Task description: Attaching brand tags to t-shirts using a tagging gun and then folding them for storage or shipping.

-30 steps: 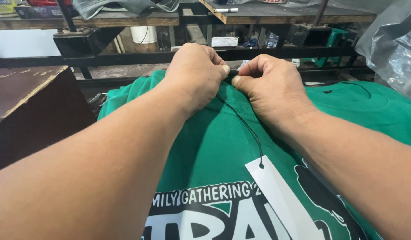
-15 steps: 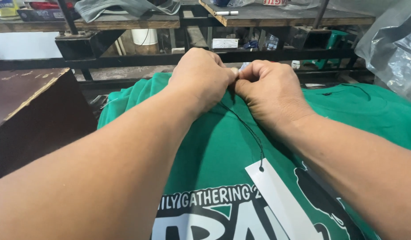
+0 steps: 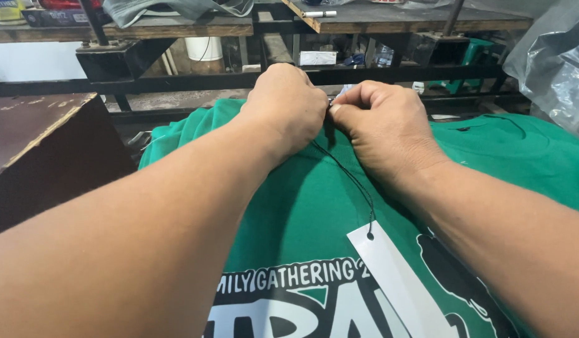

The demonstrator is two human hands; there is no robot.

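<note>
Both hands are bunched together up at the collar end of a green t-shirt [image 3: 302, 213] that's spread flat across the middle of the view. The left hand [image 3: 288, 106] is curled into a loose fist, fingers tucked under, so I can't tell exactly what it's gripping. The right hand [image 3: 380, 128] is curled too, thumb and fingertips pinched right against the left one, on the top end of a thin black string [image 3: 349, 178]. That string runs from the pinch back toward the person and ends at a hole in a white hang tag [image 3: 399, 281], which lies flat on the shirt's printed front, just beside the right forearm. A dark wooden board [image 3: 39, 144] sits off the left side, crinkly clear plastic [image 3: 552, 69] at the far right.
</note>
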